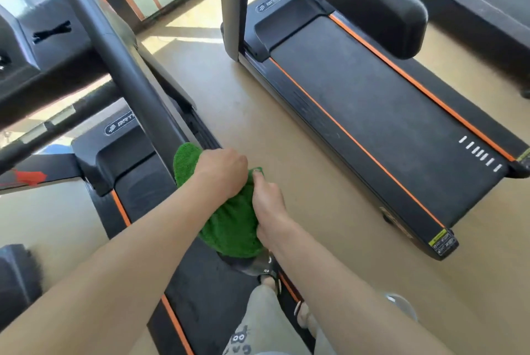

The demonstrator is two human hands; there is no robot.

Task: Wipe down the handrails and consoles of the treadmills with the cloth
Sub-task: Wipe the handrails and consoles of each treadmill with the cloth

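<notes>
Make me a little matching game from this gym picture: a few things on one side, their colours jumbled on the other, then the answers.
Things:
1. cloth
2. floor
3. stripes along the running belt
4. post of the far treadmill

Colours:
A. orange
B. grey
C. green
D. tan

Pairs: 1-C, 2-D, 3-A, 4-B

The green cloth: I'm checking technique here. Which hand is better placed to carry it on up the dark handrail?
Probably the left hand. It grips the green cloth at its upper end, where the dark handrail meets it. The right hand pinches the cloth's side edge, lower down and away from the rail.
</notes>
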